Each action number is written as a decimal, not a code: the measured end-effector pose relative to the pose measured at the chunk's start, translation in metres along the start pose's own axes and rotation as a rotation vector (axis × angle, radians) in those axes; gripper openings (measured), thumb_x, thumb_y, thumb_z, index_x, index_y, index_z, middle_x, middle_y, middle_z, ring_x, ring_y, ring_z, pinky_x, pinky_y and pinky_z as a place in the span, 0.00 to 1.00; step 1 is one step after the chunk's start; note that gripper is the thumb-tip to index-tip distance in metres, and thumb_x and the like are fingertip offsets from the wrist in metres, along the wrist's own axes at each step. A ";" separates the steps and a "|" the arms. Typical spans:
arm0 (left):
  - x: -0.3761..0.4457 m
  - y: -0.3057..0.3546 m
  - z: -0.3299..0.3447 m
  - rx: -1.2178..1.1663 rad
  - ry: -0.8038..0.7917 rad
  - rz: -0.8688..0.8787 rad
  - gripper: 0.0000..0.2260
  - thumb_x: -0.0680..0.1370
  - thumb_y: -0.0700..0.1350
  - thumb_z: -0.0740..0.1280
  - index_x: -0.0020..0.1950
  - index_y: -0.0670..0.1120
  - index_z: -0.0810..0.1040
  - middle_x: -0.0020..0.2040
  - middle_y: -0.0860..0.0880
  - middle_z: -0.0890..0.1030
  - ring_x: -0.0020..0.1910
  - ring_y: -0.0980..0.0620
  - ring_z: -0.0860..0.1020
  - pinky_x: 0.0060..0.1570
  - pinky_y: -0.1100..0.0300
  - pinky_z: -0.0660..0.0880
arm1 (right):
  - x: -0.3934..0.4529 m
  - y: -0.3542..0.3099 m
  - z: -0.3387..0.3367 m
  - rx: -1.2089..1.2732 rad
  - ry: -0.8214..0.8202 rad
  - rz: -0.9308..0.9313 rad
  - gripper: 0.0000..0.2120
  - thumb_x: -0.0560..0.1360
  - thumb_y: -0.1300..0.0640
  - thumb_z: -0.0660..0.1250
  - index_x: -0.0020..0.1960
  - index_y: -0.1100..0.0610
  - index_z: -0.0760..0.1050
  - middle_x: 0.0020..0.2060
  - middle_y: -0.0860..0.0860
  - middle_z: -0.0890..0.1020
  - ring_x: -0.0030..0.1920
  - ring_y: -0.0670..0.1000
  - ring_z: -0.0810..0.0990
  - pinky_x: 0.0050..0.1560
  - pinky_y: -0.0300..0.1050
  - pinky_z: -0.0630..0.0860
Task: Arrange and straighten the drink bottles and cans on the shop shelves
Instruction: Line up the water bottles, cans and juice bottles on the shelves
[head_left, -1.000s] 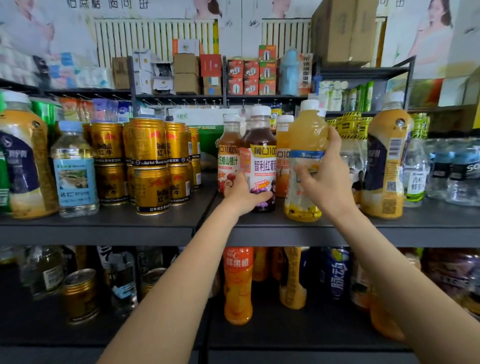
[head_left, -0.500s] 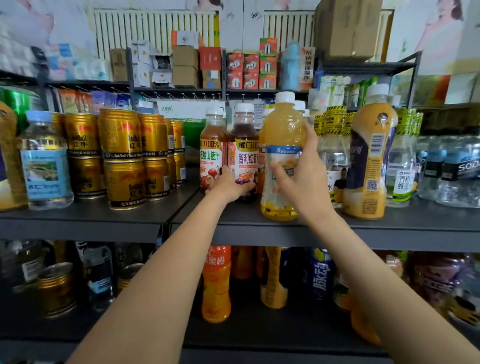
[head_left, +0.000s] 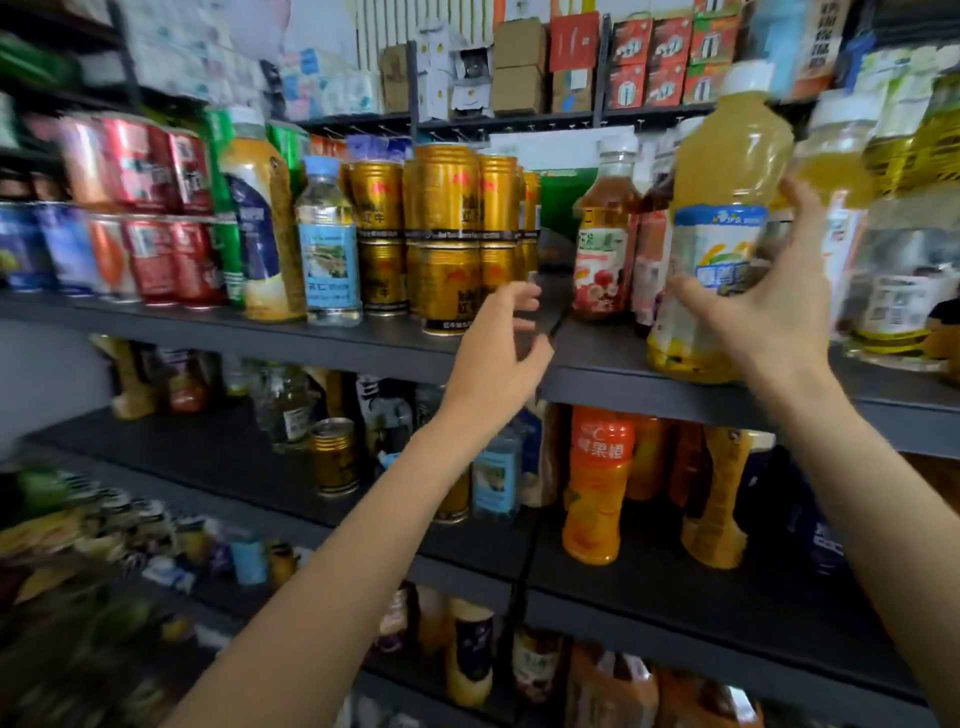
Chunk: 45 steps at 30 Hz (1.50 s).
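right hand (head_left: 763, 317) grips one yellow juice bottle (head_left: 719, 228); left hand (head_left: 498, 358) loosely curled, empty, beside stacked gold cans (head_left: 447, 234).

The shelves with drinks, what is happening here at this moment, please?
A person is tidying a shop's drink shelves. The right hand grips a tall yellow juice bottle standing near the shelf edge, beside a red tea bottle. The left hand hovers with loosely curled fingers, holding nothing, just in front of the stacked gold cans.
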<state>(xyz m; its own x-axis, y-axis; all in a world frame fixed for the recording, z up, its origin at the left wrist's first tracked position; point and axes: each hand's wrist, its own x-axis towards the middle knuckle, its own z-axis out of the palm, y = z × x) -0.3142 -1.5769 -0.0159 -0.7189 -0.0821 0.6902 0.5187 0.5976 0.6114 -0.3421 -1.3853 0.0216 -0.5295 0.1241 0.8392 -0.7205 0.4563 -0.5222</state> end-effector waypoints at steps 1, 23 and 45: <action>-0.012 -0.012 -0.015 0.005 0.027 -0.002 0.16 0.78 0.39 0.63 0.65 0.46 0.68 0.58 0.53 0.73 0.53 0.59 0.73 0.52 0.70 0.71 | -0.004 -0.009 0.013 0.046 -0.019 -0.015 0.41 0.66 0.60 0.74 0.73 0.55 0.55 0.54 0.48 0.76 0.46 0.46 0.79 0.49 0.33 0.75; -0.136 -0.340 -0.423 0.309 -0.013 -0.512 0.12 0.78 0.38 0.62 0.61 0.44 0.69 0.47 0.52 0.77 0.40 0.59 0.75 0.37 0.66 0.71 | -0.234 -0.180 0.460 0.264 -0.623 0.160 0.32 0.70 0.60 0.73 0.70 0.55 0.63 0.63 0.51 0.73 0.59 0.43 0.71 0.53 0.23 0.66; 0.043 -0.587 -0.394 0.076 0.035 -0.534 0.24 0.75 0.43 0.69 0.67 0.36 0.67 0.62 0.39 0.75 0.62 0.42 0.72 0.60 0.55 0.69 | -0.221 -0.138 0.702 0.017 -0.459 0.549 0.31 0.70 0.62 0.73 0.68 0.61 0.63 0.58 0.54 0.76 0.57 0.49 0.75 0.54 0.37 0.69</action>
<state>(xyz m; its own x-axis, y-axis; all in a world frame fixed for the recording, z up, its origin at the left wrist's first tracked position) -0.4673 -2.2457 -0.1922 -0.8567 -0.4166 0.3041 0.0489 0.5213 0.8520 -0.4405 -2.0942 -0.1986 -0.9501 -0.0527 0.3075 -0.3005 0.4200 -0.8564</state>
